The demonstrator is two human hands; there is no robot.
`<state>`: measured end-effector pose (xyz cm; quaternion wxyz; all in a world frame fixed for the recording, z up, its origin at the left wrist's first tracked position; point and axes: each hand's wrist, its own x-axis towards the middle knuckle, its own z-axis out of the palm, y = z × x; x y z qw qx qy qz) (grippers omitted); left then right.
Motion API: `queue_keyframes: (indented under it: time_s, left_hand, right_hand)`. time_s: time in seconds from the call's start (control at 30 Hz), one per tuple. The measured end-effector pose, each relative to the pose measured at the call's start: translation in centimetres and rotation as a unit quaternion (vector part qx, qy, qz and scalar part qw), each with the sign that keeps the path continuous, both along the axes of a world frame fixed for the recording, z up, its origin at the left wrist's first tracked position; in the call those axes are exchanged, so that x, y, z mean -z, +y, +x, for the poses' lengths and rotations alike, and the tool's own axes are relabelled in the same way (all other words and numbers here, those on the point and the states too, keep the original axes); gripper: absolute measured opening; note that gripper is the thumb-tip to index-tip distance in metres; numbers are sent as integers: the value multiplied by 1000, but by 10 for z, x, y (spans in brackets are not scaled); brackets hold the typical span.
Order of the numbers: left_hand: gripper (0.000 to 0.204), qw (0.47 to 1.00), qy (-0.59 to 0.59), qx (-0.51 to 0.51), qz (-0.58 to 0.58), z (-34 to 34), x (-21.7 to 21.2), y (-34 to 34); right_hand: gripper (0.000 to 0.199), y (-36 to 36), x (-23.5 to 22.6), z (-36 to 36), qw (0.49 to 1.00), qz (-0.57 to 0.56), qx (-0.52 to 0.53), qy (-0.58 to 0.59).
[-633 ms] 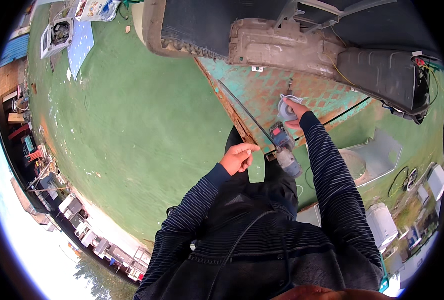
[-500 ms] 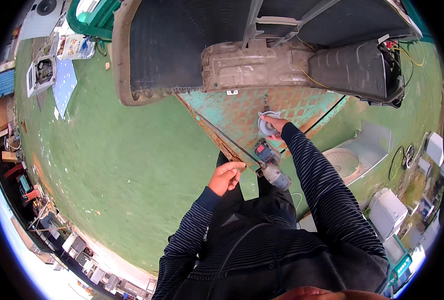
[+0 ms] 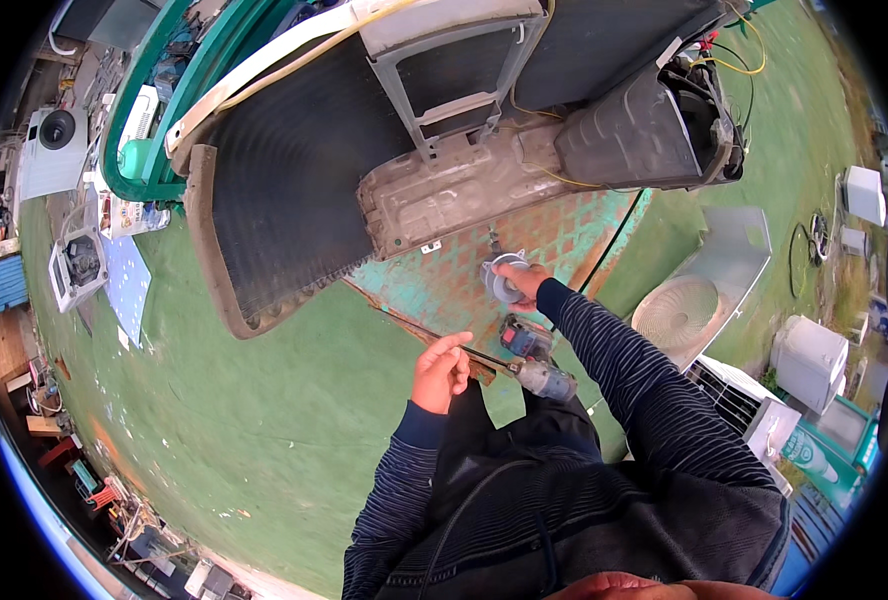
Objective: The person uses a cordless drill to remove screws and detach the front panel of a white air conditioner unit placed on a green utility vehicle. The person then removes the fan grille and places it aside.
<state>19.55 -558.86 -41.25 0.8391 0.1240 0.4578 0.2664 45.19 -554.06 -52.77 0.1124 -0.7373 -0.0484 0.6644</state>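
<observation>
My right hand (image 3: 526,283) grips a round grey motor (image 3: 498,277) with lugs on its rim; its shaft end points away from me. The motor is over a rusty, green-painted metal plate (image 3: 434,285). Just nearer to me is a cordless driver (image 3: 546,380) with a dark battery and a long thin bit reaching left. My left hand (image 3: 442,372) is at the plate's left edge, index finger extended and the others curled; whatever lies inside the curl is hidden. Beyond the plate sits an opened air-conditioner outdoor unit (image 3: 444,205) with dark coil fins and a grey upright bracket.
Right of the plate, a metal panel with a round fan grille (image 3: 679,308) lies on the green floor (image 3: 264,420). A jacketed grey compressor section (image 3: 629,140) with loose yellow wires is at the far right of the unit. A green metal frame (image 3: 124,160) stands far left.
The view has shifted, and more of the unit's top and bracket shows. My right hand still holds the motor. My left hand's index finger now points farther up, beside the driver's bit.
</observation>
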Motion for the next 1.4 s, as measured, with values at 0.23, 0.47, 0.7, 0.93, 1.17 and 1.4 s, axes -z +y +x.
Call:
queue_keyframes:
  time_s: [0.23,0.47,0.7,0.93,1.17,1.4]
  left_hand:
    - [34,998,59,-12,4,33,4,73]
    - [40,996,64,-38,54,72,-7,143]
    - [49,994,79,-40,59,83,-15,163]
    - [55,995,63,-40,67,98,-18,179]
    - [53,992,82,-38,89,103,-25,192]
    - [47,993,75,-24,88,101,-25,202]
  right_hand:
    - [77,82,-90,20,959,176,-36,217]
    - [88,125,-113,18,912,193,91,351]
    - [94,134,-113,21,896,234,142,349]
    - [88,138,-112,25,883,251,182,352]
    - [75,141,-108,-4,858,342,218,316]
    - [60,145,-99,-14,848,372,249,285]
